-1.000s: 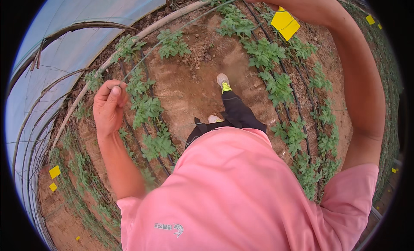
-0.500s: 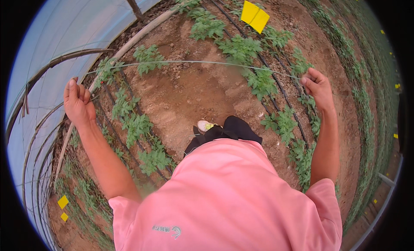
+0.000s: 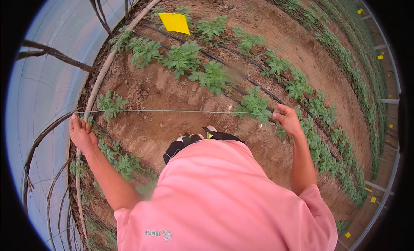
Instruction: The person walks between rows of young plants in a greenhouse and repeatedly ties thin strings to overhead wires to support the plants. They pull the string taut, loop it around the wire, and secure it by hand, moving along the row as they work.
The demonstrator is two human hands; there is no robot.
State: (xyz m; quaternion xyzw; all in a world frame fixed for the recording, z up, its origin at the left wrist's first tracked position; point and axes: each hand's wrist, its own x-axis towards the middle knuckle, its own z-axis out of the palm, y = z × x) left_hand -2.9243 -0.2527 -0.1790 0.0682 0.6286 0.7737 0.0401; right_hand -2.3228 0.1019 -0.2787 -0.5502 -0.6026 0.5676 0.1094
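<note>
A thin pale-green string (image 3: 172,111) runs taut and nearly level between my two hands, above the soil. My left hand (image 3: 83,132) pinches its left end, close to a curved pole (image 3: 47,132) at the plastic wall. On the other side my right hand (image 3: 288,119) pinches the string between thumb and fingers. Just left of that hand, a leafy green plant (image 3: 254,105) grows beside the black drip lines. A smaller plant (image 3: 111,105) stands below the string's left part.
Black drip hoses (image 3: 211,57) cross the brown soil between rows of plants. A yellow card (image 3: 174,23) hangs over the far row. A long pale pole (image 3: 103,70) borders the plastic sheeting (image 3: 51,87) on the left. Denser plant rows (image 3: 345,65) stretch along the right.
My body has turned rightward and the view has swung over the rows. My hands appear lower and the right one further left. The string has gone from bowed to nearly straight.
</note>
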